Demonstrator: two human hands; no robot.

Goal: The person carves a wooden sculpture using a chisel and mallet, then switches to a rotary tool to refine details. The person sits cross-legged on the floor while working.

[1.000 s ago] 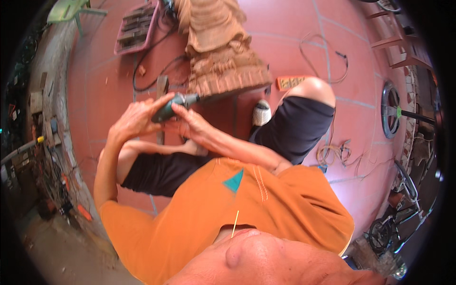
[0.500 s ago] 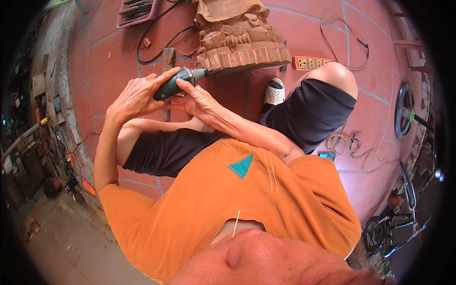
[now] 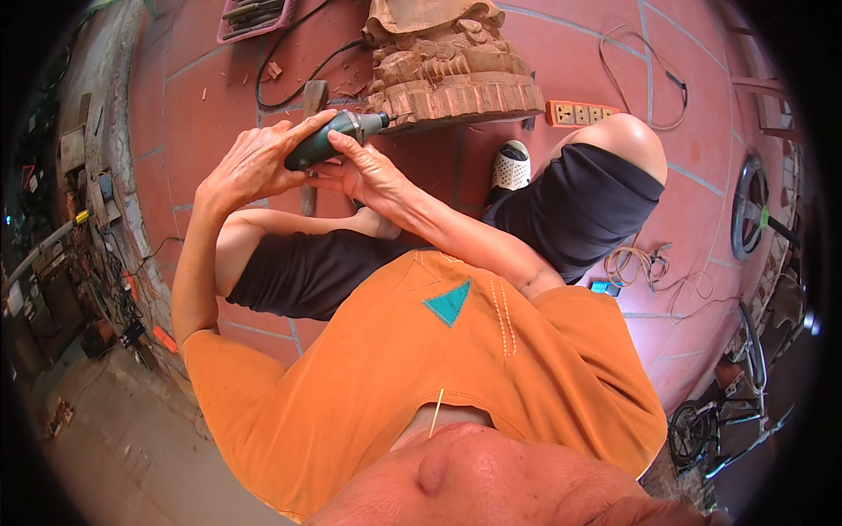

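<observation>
A dark green rotary tool (image 3: 323,147) with a grey collar and a thin bit is held in both my hands. My left hand (image 3: 250,167) wraps its rear end from the left, fingers over the top. My right hand (image 3: 370,178) supports it from the right, the thumb lying along its body. The bit points right, at the lower left edge of a brown wood carving (image 3: 456,96) with a ridged base. Whether the bit touches the wood I cannot tell. A wooden mallet (image 3: 314,96) lies behind the tool, partly hidden by my hands.
A pink basket (image 3: 250,35) of hand tools stands at the far left, near a black cord (image 3: 261,81) and wood chips. An orange power strip (image 3: 561,114) lies right of the carving. Loose cable (image 3: 630,263) is coiled beside my right knee, on red tiles.
The carving and floor sit slightly farther right in the picture. The rotary tool has tilted a little, its bit now closer to the carving's base. Both hands keep their hold.
</observation>
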